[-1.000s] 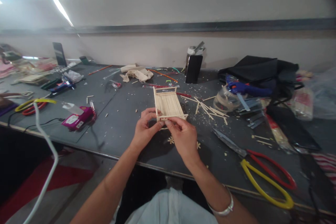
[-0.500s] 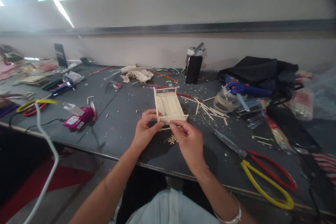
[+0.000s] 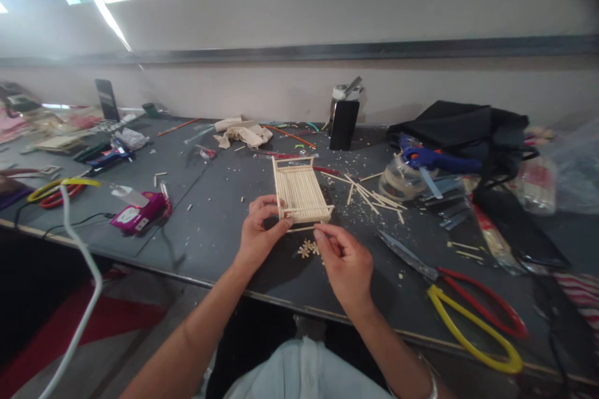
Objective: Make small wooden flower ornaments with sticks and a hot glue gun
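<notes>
A small bed-shaped frame of thin wooden sticks sits on the dark table, with a raised rail at each end. My left hand grips its near left corner between thumb and fingers. Just in front of the near rail is a single wooden stick. My right hand is closed in a pinch at the right end of that stick, apart from the frame. Close to the right fingertips lie small flower-shaped wooden pieces.
Loose sticks lie scattered to the right. Large scissors with red and yellow handles rest nearer the edge. A blue glue gun lies on a tape roll. A phone leans on a bottle; a magenta power box stands left.
My right hand has moved off the frame's near edge, slightly right and toward me, to the end of the single stick. My left hand stays on the corner.
</notes>
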`<state>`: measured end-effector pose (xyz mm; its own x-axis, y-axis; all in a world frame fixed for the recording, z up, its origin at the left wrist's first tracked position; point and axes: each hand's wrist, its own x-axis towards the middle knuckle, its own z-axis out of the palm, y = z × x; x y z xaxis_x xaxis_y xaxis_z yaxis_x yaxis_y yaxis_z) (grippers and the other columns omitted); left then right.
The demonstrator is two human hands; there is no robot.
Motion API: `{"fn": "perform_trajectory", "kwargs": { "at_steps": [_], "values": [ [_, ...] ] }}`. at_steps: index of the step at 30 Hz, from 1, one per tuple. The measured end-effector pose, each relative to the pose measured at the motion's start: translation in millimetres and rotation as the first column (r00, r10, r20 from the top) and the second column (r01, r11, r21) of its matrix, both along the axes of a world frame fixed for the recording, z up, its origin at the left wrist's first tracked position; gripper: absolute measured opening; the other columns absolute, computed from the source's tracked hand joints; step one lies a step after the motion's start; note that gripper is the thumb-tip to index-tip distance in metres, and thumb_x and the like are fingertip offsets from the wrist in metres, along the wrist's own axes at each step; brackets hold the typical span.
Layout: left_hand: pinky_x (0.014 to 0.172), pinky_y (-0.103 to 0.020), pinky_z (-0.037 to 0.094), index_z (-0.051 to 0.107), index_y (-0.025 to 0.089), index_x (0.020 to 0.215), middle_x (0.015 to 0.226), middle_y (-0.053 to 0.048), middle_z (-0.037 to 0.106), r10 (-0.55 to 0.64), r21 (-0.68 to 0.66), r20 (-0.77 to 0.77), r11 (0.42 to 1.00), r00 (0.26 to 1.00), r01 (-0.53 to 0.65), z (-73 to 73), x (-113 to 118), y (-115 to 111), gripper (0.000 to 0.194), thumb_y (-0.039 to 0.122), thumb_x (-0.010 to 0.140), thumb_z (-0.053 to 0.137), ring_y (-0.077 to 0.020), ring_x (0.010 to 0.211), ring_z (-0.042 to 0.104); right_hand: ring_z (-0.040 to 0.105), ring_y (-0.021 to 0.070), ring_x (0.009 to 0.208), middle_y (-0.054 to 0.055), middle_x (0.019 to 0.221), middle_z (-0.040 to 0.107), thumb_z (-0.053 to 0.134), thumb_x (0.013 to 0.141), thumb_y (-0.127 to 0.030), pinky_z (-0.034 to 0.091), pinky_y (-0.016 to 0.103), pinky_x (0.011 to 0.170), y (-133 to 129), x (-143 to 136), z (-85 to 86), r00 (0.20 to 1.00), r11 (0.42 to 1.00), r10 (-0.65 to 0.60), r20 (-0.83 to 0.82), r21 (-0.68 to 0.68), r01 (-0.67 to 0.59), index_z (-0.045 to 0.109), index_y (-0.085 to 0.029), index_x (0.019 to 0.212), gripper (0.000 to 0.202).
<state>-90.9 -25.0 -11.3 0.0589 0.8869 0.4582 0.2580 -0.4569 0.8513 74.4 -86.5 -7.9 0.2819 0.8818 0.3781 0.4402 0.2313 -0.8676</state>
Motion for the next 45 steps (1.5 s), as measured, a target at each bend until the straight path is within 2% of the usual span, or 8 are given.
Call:
{"fn": "perform_trajectory", "kwargs": {
  "at_steps": [8,17,32,45],
  "values": [
    [0.101,-0.046,0.040,0.071,0.024,0.077,0.106,-0.005,0.063,0.009,-0.075,0.017,0.997,1.000,-0.008,3.8,6.8,-3.7,0.003,0.025,0.077,0.074,-0.0241,0.107,0.056,0.039,0.0085,0.046,-0.008,0.051,0.041,0.062,0.088,-0.028,0.035,0.021,0.050,0.2,0.2,-0.9,1.000,1.000,0.007,0.025,0.021,-0.008,0.075,-0.018,0.089,0.016],
    [0.101,-0.047,0.039,0.071,0.025,0.076,0.104,-0.004,0.063,0.011,-0.063,0.017,0.998,1.000,-0.010,2.1,8.7,-1.7,0.004,0.026,0.077,0.074,-0.0237,0.106,0.055,0.039,0.0085,0.046,-0.008,0.051,0.043,0.061,0.088,-0.027,0.035,0.021,0.049,0.9,-1.7,-0.5,0.999,1.000,0.022,0.027,0.020,-0.023,0.074,-0.018,0.088,0.016],
    [0.087,-0.041,0.051,0.072,0.025,0.078,0.108,-0.006,0.064,-0.003,-0.065,0.059,0.998,0.998,0.007,-3.7,5.9,-1.5,0.004,0.028,0.077,0.074,-0.0240,0.107,0.058,0.040,0.0087,0.047,-0.008,0.052,0.044,0.061,0.088,-0.028,0.035,0.021,0.050,0.3,-1.2,-2.8,1.000,1.000,0.019,0.023,0.008,-0.019,0.075,-0.019,0.090,0.017],
    [0.098,-0.044,0.044,0.069,0.023,0.077,0.108,-0.006,0.064,0.017,-0.046,-0.015,0.999,1.000,-0.017,1.3,5.5,-3.2,0.004,0.026,0.078,0.072,-0.0241,0.110,0.057,0.041,0.0097,0.047,-0.007,0.052,0.045,0.059,0.088,-0.029,0.037,0.022,0.050,-1.1,-1.7,-0.4,0.999,1.000,0.017,0.051,0.006,-0.018,0.075,-0.019,0.089,0.018]
  ]
}}
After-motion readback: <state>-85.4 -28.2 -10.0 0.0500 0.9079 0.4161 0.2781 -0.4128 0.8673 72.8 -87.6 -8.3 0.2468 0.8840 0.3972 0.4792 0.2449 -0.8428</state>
